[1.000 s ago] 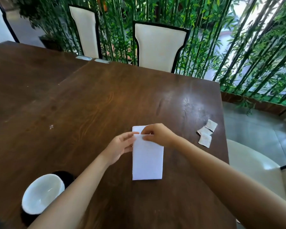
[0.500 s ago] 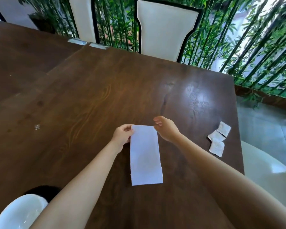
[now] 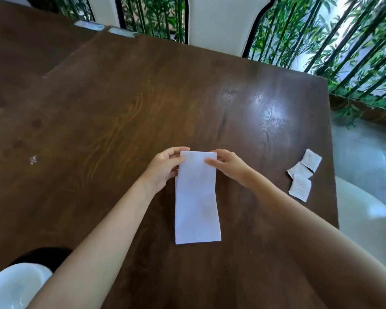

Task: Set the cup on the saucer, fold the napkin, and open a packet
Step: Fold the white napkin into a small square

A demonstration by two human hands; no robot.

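Observation:
A long white napkin (image 3: pixel 196 204) lies on the dark wooden table (image 3: pixel 125 103), its far end lifted. My left hand (image 3: pixel 164 168) pinches the far left corner and my right hand (image 3: pixel 228 166) pinches the far right corner. Three small white packets (image 3: pixel 302 175) lie close together by the table's right edge, well right of my right hand. A white cup (image 3: pixel 13 286) sits on a dark saucer (image 3: pixel 47 256) at the bottom left corner, partly behind my left forearm.
White chairs with black frames (image 3: pixel 223 21) stand at the far side, bamboo stems behind them. Another white seat (image 3: pixel 363 221) is beside the right table edge. A second table (image 3: pixel 27 47) joins at the left.
The napkin's folded-over far part has been opened out to a longer strip. My hands have moved to its two far corners. The view has tilted down and closer.

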